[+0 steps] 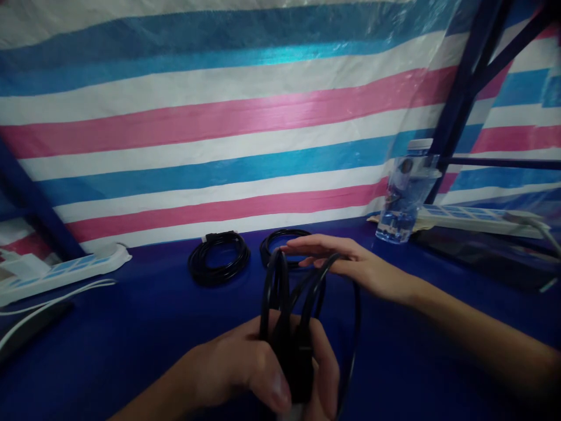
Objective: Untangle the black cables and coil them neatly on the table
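My left hand [245, 362] is closed around a black plug [298, 356] at the bottom centre, with loops of black cable [269, 286] rising from it. Beyond these loops, my right hand [337, 254] reaches in from the right, palm down, fingers stretched toward the top of the loops; a cable strand passes by its fingers. Behind its fingertips a coiled black cable [267, 241] lies on the blue table [153, 327]. Another coiled black cable [219, 279] rests to the left of that one.
White power strips stand at the left [83, 266] and right [477, 221]. A clear water bottle [397, 204] is at the back right, near a dark flat object [482, 257]. A striped sheet [219, 128] hangs behind the table.
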A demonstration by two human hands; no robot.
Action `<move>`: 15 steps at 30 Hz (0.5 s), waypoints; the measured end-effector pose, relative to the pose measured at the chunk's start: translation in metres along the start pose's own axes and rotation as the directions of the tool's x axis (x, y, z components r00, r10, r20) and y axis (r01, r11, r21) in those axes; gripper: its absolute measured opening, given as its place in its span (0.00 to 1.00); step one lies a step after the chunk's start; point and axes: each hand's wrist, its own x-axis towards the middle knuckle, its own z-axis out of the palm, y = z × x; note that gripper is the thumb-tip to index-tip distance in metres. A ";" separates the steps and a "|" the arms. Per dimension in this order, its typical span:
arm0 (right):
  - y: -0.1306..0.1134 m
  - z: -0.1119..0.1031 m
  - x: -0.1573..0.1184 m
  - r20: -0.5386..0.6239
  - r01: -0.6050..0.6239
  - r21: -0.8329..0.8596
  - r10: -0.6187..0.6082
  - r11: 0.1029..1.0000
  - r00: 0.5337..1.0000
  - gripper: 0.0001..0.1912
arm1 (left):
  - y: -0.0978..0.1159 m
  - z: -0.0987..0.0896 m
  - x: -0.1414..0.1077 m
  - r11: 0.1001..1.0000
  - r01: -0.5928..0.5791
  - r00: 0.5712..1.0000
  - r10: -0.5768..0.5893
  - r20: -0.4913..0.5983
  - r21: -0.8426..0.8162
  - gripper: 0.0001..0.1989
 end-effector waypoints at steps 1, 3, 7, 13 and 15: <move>0.003 0.002 0.000 0.015 0.005 0.053 -0.006 0.999 1.000 0.19 | 0.001 0.000 0.000 0.999 -0.023 1.000 0.023 0.009 -0.038 0.12; 0.008 0.007 -0.001 0.035 0.016 0.105 -0.020 0.994 0.999 0.21 | 0.003 -0.001 0.000 0.992 -0.073 0.997 0.073 -0.003 -0.100 0.09; 0.010 0.010 -0.004 0.008 0.042 0.039 -0.043 0.998 0.999 0.30 | 0.004 -0.001 -0.002 0.971 -0.066 0.993 0.086 0.076 -0.230 0.09; -0.006 0.017 -0.004 0.039 -0.102 0.068 0.099 0.993 0.994 0.32 | 0.006 0.000 -0.007 0.995 0.025 0.992 -0.013 0.125 -0.099 0.13; -0.010 0.019 -0.003 0.013 -0.158 0.074 0.158 0.985 0.987 0.16 | 0.012 0.002 -0.007 0.999 0.011 1.000 -0.012 0.013 0.044 0.18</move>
